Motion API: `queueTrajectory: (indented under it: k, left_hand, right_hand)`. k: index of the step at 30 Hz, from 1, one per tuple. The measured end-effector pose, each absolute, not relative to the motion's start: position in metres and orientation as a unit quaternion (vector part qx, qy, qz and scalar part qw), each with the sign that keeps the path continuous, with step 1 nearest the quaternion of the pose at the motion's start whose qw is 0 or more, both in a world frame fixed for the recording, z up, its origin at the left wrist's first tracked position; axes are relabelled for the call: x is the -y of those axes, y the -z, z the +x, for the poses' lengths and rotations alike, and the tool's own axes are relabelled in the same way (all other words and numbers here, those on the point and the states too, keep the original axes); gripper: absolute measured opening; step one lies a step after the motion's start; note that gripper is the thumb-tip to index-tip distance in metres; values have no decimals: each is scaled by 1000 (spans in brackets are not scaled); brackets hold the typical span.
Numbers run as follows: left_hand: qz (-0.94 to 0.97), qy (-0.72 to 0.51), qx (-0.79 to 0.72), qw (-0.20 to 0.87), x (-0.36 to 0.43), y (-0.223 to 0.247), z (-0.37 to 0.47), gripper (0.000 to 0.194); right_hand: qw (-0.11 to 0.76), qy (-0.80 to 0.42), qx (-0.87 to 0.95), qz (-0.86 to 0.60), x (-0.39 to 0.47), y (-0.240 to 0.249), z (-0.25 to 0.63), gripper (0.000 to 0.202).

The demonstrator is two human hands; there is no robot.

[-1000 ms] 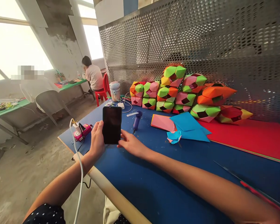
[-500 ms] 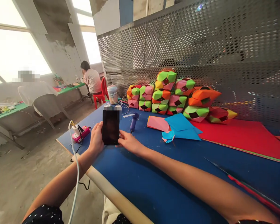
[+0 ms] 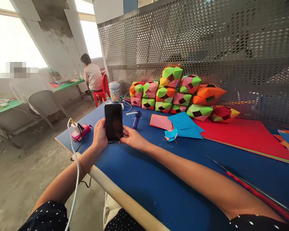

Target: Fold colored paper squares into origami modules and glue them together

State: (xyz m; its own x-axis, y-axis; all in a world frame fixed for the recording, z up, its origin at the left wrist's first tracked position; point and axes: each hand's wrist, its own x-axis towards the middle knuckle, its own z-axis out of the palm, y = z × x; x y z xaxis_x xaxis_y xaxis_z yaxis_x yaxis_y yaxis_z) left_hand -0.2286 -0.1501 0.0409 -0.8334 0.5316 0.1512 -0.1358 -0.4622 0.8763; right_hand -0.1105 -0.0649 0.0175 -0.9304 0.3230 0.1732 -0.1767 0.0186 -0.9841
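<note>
A smartphone point(image 3: 113, 123) with a dark screen stands upright between my hands, above the blue tabletop point(image 3: 144, 179). My left hand point(image 3: 100, 134) is closed along its left edge. At the lower right edge, the fingers and thumb of my right hand point(image 3: 132, 138) grip it too. Just behind the phone lies a purple glue gun-like tool point(image 3: 136, 120) with a pale end. To the right are pink paper sheets point(image 3: 161, 122), blue paper sheets point(image 3: 186, 125) and a small folded blue-and-pink paper piece point(image 3: 170, 135).
Colourful folded-paper shapes point(image 3: 163, 107) are stacked against the perforated metal panel point(image 3: 195, 38). Red paper point(image 3: 240, 138) and red-handled long tweezers or scissors point(image 3: 248, 184) lie at right. A pink power strip point(image 3: 81, 132), white cable point(image 3: 74, 186) and lidded cup point(image 3: 114, 92) are left. Two people sit beyond.
The view has tilted down slightly, so the background sits higher in the picture. Both hands keep hold of the smartphone, which looks nearly unmoved between them.
</note>
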Motion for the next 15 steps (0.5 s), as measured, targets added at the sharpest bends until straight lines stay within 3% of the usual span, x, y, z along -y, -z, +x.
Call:
queueTrajectory:
  k: [8, 15]
  left_hand:
    - [202, -836, -477, 184, 141, -33, -231, 16]
    - [190, -838, -479, 179, 142, -29, -231, 15]
  right_hand:
    - [219, -678, 695, -93, 60, 1, -123, 40]
    - [199, -702, 679, -85, 61, -1, -121, 38]
